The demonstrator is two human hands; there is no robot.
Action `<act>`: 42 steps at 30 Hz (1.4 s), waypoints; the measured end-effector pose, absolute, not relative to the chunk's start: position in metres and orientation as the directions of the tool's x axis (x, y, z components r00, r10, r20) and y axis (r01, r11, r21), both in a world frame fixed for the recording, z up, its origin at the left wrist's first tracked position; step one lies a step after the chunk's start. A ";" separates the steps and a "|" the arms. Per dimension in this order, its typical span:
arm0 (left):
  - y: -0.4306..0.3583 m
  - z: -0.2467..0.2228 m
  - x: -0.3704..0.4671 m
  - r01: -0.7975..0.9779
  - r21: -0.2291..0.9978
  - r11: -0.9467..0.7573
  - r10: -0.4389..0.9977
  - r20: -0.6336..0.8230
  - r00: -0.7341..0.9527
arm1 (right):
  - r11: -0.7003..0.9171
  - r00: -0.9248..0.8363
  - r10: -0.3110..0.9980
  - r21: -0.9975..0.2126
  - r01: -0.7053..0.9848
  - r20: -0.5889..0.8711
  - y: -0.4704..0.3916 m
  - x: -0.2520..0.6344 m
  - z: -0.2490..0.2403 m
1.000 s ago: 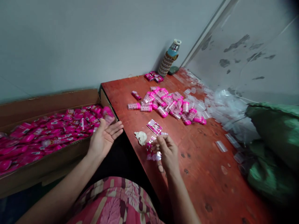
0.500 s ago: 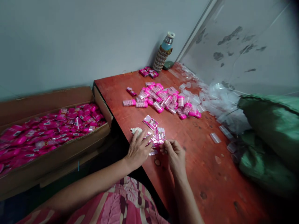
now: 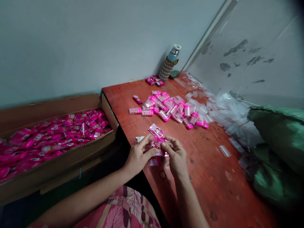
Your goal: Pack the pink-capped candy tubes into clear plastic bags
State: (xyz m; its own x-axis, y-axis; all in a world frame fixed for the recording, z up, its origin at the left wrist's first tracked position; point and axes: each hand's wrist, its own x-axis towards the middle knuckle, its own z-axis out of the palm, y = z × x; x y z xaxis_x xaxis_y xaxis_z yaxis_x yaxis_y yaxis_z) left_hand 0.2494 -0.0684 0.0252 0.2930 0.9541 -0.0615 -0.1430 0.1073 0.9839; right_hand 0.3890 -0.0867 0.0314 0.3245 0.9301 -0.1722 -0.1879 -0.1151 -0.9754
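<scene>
The left hand [image 3: 138, 157] has turned, pinching a pink wrapper [image 3: 157, 142] with the right hand [image 3: 177, 157]; print unreadable.

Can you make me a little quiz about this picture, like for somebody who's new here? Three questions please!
1. True or false: the left hand and the right hand hold one pink wrapper between them.
2. Which of these stands near the back corner of the red table?
A. a lamp
B. a bottle
C. a clock
3. Fill in the missing word: seen from the person's place, the cardboard box is to the ____ of the table.

Key: 1. True. 2. B. 3. left.
</scene>
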 end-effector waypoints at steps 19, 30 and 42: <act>-0.041 0.006 0.174 -0.377 0.803 0.462 0.885 -0.445 0.138 | 0.451 -0.443 0.892 -0.207 0.868 0.086 0.089 0.308 0.012; -0.032 -0.004 0.163 -0.563 0.602 0.566 0.781 -0.610 0.133 | 0.139 -0.105 0.985 -0.271 0.953 0.135 0.032 0.336 0.035; -0.031 0.000 0.165 -0.734 0.482 0.479 0.728 -0.685 0.026 | 0.031 -0.040 0.999 -0.487 0.873 -0.009 -0.004 0.332 0.030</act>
State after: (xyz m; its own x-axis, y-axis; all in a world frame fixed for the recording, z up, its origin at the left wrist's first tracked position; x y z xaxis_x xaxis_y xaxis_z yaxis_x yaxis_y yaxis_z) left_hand 0.1646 -0.0314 0.0003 0.0256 0.7281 -0.6850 -0.7336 0.4791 0.4819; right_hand 0.3325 -0.0041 0.0303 -0.0402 0.9991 -0.0092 0.8729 0.0307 -0.4869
